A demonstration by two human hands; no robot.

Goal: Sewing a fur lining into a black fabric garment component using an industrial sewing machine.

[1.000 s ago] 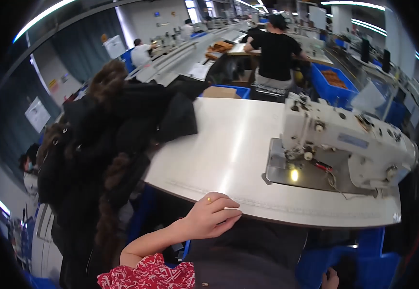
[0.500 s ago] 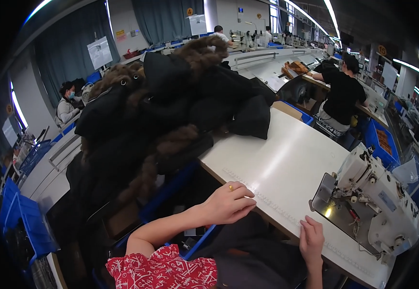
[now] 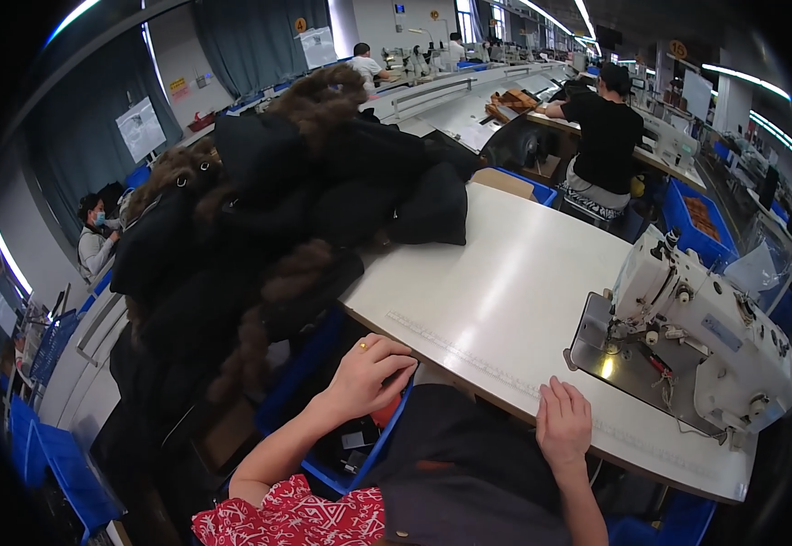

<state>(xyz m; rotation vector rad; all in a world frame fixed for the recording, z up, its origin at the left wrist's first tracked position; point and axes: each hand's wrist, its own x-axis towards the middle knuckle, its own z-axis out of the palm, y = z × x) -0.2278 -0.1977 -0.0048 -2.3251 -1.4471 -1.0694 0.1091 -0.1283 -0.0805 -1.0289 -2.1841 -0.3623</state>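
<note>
My left hand (image 3: 369, 374), a ring on one finger, hangs by the front edge of the white sewing table (image 3: 505, 264). Its fingers curl together with nothing visible in them. My right hand (image 3: 563, 420) rests at the same edge, fingers lying loosely side by side and holding nothing. To the right of it stands a white industrial sewing machine (image 3: 724, 341) with a metal bed plate. Left of the table rises a large heap of black coats (image 3: 259, 200) with brown fur trim. Dark cloth (image 3: 469, 455) covers my lap.
Below my left hand is a blue bin (image 3: 334, 478) with small items in it. A transparent ruler strip (image 3: 478, 358) runs along the table's front edge. A person in a black top (image 3: 607, 127) sits ahead, beside a blue crate (image 3: 695, 223) of orange-brown pieces.
My view has turned slightly to the right, so the scene has shifted left. My left hand has drawn back a little from the table edge; my right hand still rests there.
</note>
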